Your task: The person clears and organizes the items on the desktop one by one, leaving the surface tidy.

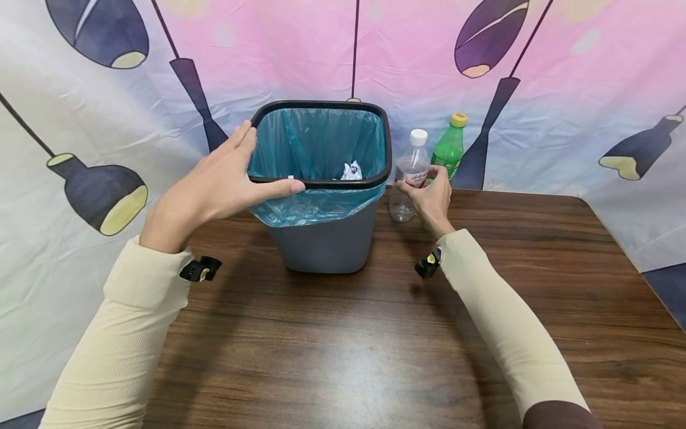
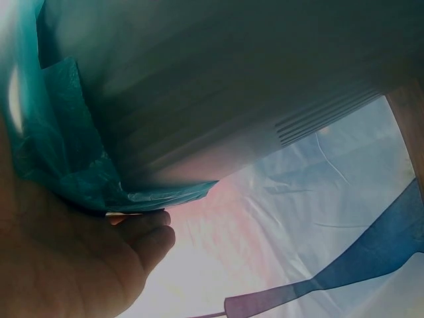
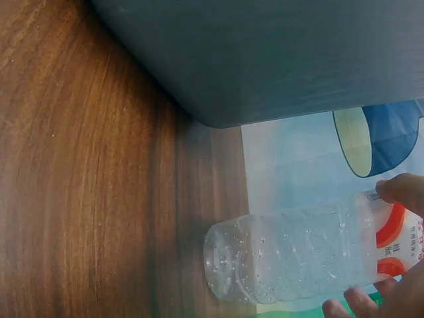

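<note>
A grey trash can [image 1: 328, 241] with a black rim stands on the table, lined with a teal plastic bag [image 1: 321, 208]. My left hand [image 1: 214, 179] rests on the rim at its left front corner, thumb along the front edge and straight fingers at the left side. Crumpled white paper [image 1: 351, 171] lies inside the liner. To the right of the can, my right hand [image 1: 433, 199] grips a clear plastic bottle [image 3: 298, 255] around its red-and-white label, thumb on one side and fingers on the other. The bottle is upright, with a white cap [image 1: 418, 137].
A green plastic bottle [image 1: 449, 146] with a yellow cap stands just behind the clear one, partly hidden by my right hand. The brown wooden table [image 1: 343, 345] ends at a printed fabric backdrop [image 1: 316, 47] close behind the can.
</note>
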Tool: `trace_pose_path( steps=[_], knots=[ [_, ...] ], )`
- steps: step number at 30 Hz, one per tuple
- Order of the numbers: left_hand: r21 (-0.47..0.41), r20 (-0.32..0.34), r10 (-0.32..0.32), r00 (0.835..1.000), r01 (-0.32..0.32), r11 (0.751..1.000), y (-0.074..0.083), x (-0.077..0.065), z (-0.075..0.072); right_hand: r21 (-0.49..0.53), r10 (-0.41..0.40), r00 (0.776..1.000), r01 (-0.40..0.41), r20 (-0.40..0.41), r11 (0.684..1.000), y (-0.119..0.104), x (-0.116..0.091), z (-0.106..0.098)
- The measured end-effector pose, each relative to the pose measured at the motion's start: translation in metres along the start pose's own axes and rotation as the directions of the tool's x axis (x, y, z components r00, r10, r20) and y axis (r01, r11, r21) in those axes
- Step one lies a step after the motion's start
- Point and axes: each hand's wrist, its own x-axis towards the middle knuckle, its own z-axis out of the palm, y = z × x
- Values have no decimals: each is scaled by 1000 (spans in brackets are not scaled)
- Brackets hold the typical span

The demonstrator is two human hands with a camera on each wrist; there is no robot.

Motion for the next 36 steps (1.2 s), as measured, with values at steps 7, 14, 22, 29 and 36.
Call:
trace_pose_path(
  steps=[7, 14, 22, 29, 36],
  knots=[
    [-3, 1, 3, 1000, -3, 1000, 1, 0, 0, 0, -12, 1000, 12, -5, 1000, 2, 0, -1],
    [7, 5, -4, 1000, 4, 1000, 1, 0, -1, 10, -51, 998, 51, -29, 999, -3, -1, -6],
    [1, 3, 0, 1000, 0, 1000, 1, -1, -1, 112, -94, 992, 103, -85, 988, -16, -1, -15],
    [-1, 5, -3, 1000, 3, 1000, 1, -1, -1, 184, -171, 974, 198, -149, 963, -32, -5, -25],
    [-2, 8, -5, 1000, 5, 1000, 2, -2, -1, 253, -223, 954, 270, -199, 929, -48, -6, -34]
  ],
)
